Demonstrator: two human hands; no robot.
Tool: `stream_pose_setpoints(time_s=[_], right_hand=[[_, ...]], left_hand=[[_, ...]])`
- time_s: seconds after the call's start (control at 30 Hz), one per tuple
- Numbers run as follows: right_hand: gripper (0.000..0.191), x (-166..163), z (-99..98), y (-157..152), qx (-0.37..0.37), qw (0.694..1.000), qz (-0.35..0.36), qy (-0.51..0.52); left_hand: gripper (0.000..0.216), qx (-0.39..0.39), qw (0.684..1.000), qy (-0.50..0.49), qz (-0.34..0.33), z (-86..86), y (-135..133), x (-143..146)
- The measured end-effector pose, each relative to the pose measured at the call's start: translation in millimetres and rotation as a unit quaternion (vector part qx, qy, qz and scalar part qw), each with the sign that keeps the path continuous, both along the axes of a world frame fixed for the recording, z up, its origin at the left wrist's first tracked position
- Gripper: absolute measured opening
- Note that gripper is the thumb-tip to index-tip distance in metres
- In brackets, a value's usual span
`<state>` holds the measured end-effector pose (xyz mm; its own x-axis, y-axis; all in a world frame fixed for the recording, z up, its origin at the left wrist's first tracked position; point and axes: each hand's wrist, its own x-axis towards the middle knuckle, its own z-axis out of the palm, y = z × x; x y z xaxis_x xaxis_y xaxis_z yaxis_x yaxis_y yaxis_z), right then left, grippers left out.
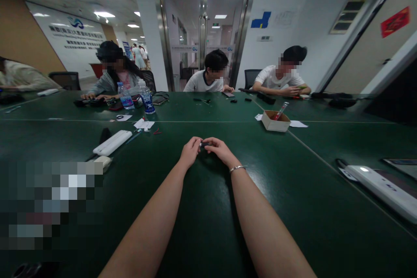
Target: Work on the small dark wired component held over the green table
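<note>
Both my forearms reach out over the dark green table (208, 226). My left hand (190, 152) and my right hand (220, 150) meet at the fingertips near the table's middle. Between them they pinch a small dark object (204, 144), too small to name. Each hand has its fingers closed on it. A thin bracelet (237, 168) sits on my right wrist.
A small cardboard box (275, 121) with a red-tipped tool stands at the right, papers beside it. A white power strip (112, 142) lies left, another (384, 186) at the right edge. Two water bottles (146, 99) stand far left. Three people sit along the far side.
</note>
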<state>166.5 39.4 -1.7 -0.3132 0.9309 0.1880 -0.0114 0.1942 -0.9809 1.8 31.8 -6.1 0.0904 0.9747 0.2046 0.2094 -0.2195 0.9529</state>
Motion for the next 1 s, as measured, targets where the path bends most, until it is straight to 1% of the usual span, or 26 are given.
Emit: stream_pose_setpoints(time_s=[0.13,0.47,0.63,1.0], right_hand=[[0.030,0.1,0.0,-0.3,-0.004,1.000,-0.003,0.000],[0.031,-0.7,1.4,-1.1,-0.005,1.000,-0.003,-0.003],[0.031,-0.3,0.6,-0.5,-0.003,1.000,-0.007,-0.013],[0.028,-0.2,2.6,-2.1,-0.006,1.000,-0.002,0.003]], left_hand=[[0.024,-0.001,1.000,-0.020,-0.006,1.1,-0.5,-0.2],[0.026,0.000,1.000,-0.010,-0.012,-3.9,2.6,-0.3],[0.028,0.000,1.000,-0.031,0.000,-4.8,3.9,0.1],[0.027,-0.004,0.999,-0.023,-0.027,-2.8,2.1,-1.4]])
